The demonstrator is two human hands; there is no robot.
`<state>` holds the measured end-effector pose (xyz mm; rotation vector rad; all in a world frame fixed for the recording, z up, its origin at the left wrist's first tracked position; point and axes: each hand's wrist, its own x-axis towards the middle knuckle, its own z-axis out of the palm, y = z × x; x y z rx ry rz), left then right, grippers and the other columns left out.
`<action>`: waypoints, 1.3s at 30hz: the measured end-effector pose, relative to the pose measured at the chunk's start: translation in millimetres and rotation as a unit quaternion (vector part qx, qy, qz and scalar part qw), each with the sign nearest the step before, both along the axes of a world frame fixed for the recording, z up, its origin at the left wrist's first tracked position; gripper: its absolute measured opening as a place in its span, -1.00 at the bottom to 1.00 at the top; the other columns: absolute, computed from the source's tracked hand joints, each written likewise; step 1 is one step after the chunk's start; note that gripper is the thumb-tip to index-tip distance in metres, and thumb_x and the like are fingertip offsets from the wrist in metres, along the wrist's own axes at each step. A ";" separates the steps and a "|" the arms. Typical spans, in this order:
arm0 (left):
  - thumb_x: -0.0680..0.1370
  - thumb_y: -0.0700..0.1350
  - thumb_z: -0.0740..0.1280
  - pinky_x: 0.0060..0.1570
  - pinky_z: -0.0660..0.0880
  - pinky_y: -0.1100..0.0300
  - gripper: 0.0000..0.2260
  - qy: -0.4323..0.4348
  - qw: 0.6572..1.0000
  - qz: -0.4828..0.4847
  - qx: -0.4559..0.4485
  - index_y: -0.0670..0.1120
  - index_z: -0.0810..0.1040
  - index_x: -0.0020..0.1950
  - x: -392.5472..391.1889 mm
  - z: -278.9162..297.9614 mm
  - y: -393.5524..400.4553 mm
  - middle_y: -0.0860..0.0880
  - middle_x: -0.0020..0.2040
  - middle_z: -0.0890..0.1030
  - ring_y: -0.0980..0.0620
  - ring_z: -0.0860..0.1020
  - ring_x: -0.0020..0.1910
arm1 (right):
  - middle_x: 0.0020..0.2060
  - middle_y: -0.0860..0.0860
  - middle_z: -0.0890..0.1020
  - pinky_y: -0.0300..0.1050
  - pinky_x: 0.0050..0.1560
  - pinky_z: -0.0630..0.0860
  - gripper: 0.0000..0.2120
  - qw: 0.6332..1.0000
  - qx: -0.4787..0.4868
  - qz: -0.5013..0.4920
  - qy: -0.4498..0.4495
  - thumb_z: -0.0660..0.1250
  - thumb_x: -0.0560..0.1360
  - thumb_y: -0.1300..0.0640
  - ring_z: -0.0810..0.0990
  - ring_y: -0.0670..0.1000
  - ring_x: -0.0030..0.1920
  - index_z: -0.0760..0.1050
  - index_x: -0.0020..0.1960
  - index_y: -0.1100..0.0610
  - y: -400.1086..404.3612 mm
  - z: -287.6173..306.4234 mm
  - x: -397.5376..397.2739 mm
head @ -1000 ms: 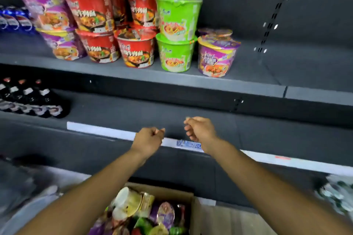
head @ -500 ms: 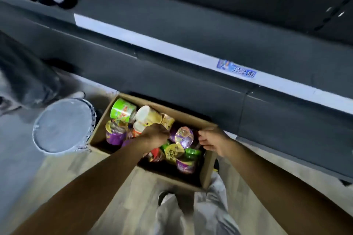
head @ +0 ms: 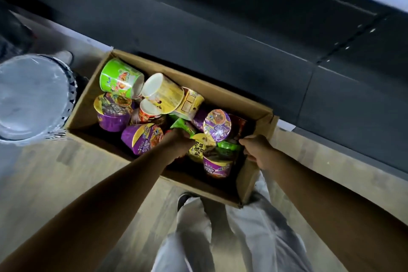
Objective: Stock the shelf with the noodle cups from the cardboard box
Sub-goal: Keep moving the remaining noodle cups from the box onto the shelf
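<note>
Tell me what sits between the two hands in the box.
In the head view, between the left hand and the right hand lie a yellow-lidded cup, a green cup and a purple cup.

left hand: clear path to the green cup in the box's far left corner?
Probably yes. The green cup lies on its side atop the pile, nothing over it, and the cardboard box is open. The left hand is already inside.

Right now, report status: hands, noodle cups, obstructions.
Left hand down among the noodle cups, grip hidden. Right hand holding the cardboard box edge. Cups jumbled, none lifted out. Nothing blocking.
</note>
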<state>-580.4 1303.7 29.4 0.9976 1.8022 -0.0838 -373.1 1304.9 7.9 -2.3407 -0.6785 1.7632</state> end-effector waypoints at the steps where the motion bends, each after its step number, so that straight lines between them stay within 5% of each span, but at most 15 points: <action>1: 0.53 -0.08 0.35 -0.17 0.42 0.21 -0.71 0.000 1.000 -0.002 -0.003 -0.16 0.55 0.20 3.7 -10.0 2.1 -0.18 0.10 0.60 -0.10 0.56 -0.01 | -0.22 0.06 0.47 -0.19 -0.31 0.30 -0.84 1.000 0.002 0.004 -0.001 0.21 0.59 0.18 0.43 0.03 -0.14 0.44 0.15 0.16 3.9 -12.2 1.1; 4: 0.54 -0.10 0.34 -0.08 0.39 0.21 -0.67 0.000 1.000 0.000 -0.013 -0.18 0.49 0.27 14.9 -42.7 9.9 -0.20 0.18 0.56 -0.10 0.53 0.07 | -0.09 0.11 0.51 -0.21 -0.30 0.33 -0.71 1.000 0.009 0.010 -0.011 0.22 0.59 0.20 0.47 0.02 -0.14 0.42 0.28 0.25 15.5 -45.8 4.0; 7: 0.54 -0.10 0.35 -0.08 0.38 0.21 -0.61 0.006 0.999 0.018 -0.026 -0.18 0.45 0.33 25.8 -70.2 19.2 -0.18 0.20 0.54 -0.09 0.52 0.06 | 0.23 0.18 0.51 -0.15 0.01 0.42 -0.61 0.999 0.022 0.013 -0.036 0.26 0.57 0.16 0.49 0.14 0.20 0.38 0.37 0.23 28.0 -83.6 9.0; 9: 0.54 -0.11 0.35 -0.14 0.39 0.21 -0.61 -0.003 0.999 0.036 -0.035 -0.19 0.45 0.33 32.6 -88.4 26.0 -0.15 0.08 0.55 -0.01 0.51 -0.13 | 0.29 0.17 0.49 -0.13 0.09 0.41 -0.58 0.999 0.030 0.014 -0.039 0.27 0.56 0.12 0.47 0.14 0.26 0.37 0.40 0.20 37.6 -105.4 10.9; 12: 0.55 -0.15 0.34 -0.42 0.35 0.31 -0.64 -0.023 0.997 0.067 -0.038 -0.18 0.46 0.33 43.5 -113.9 33.7 -0.03 -0.18 0.46 0.12 0.38 -0.36 | 0.34 0.13 0.44 -0.21 -0.07 0.42 -0.49 1.000 0.016 0.009 -0.011 0.29 0.55 0.05 0.45 0.11 0.28 0.29 0.45 0.17 53.7 -134.4 12.1; 17: 0.53 -0.18 0.37 -0.48 0.34 0.24 -0.51 -0.052 0.984 0.157 -0.064 -0.17 0.31 0.43 56.7 -158.2 42.2 0.00 -0.31 0.39 0.09 0.36 -0.38 | 0.30 0.05 0.47 -0.24 -0.36 0.23 -0.44 0.999 -0.001 0.009 0.043 0.35 0.51 -0.04 0.42 -0.02 0.06 0.28 0.43 0.11 77.3 -171.5 14.8; 21: 0.47 -0.18 0.45 -0.12 0.41 0.17 -0.51 -0.106 0.958 0.254 -0.085 -0.10 0.34 0.34 64.3 -190.9 47.7 -0.03 -0.08 0.44 0.02 0.42 -0.12 | 0.29 0.00 0.49 -0.21 -0.16 0.32 -0.41 0.997 -0.004 0.042 0.063 0.38 0.47 -0.12 0.45 -0.01 0.14 0.31 0.42 0.03 91.1 -197.2 16.8; 25: 0.46 -0.10 0.44 -0.22 0.34 0.20 -0.82 -0.132 0.935 0.303 -0.127 -0.15 0.54 -0.03 73.0 -209.7 50.4 -0.07 -0.20 0.48 0.04 0.38 -0.29 | 0.15 -0.01 0.60 -0.08 0.04 0.49 -0.55 0.993 -0.029 0.043 0.102 0.40 0.41 -0.19 0.54 0.04 0.11 0.47 0.23 -0.04 95.7 -209.1 18.0; 29: 0.48 -0.08 0.40 -0.30 0.35 0.24 -0.84 -0.143 0.920 0.345 -0.117 -0.11 0.53 -0.02 78.0 -214.6 50.8 -0.09 -0.13 0.52 0.01 0.44 -0.24 | -0.07 -0.06 0.59 -0.11 -0.09 0.47 -0.60 0.990 -0.051 0.043 0.122 0.38 0.41 -0.24 0.53 -0.02 -0.06 0.50 0.13 -0.03 97.2 -207.8 23.0; 34: 0.51 -0.13 0.35 -0.18 0.42 0.20 -0.93 -0.127 0.931 0.331 -0.087 -0.11 0.49 -0.07 70.5 -188.5 54.2 -0.05 -0.22 0.54 0.00 0.51 -0.21 | 0.05 0.01 0.61 0.05 0.23 0.46 -0.46 0.991 -0.071 0.020 0.110 0.40 0.26 -0.37 0.55 0.04 0.09 0.54 0.04 0.00 96.5 -183.5 30.4; 39: 0.55 -0.10 0.32 -0.20 0.45 0.20 -0.92 -0.084 0.954 0.284 -0.052 -0.09 0.54 -0.09 54.1 -128.3 61.2 -0.08 -0.16 0.59 -0.01 0.58 -0.23 | 0.10 0.10 0.59 -0.08 -0.18 0.53 -0.40 0.986 -0.092 -0.009 0.137 0.41 0.22 -0.38 0.58 0.09 0.05 0.51 0.00 0.06 91.2 -119.5 33.5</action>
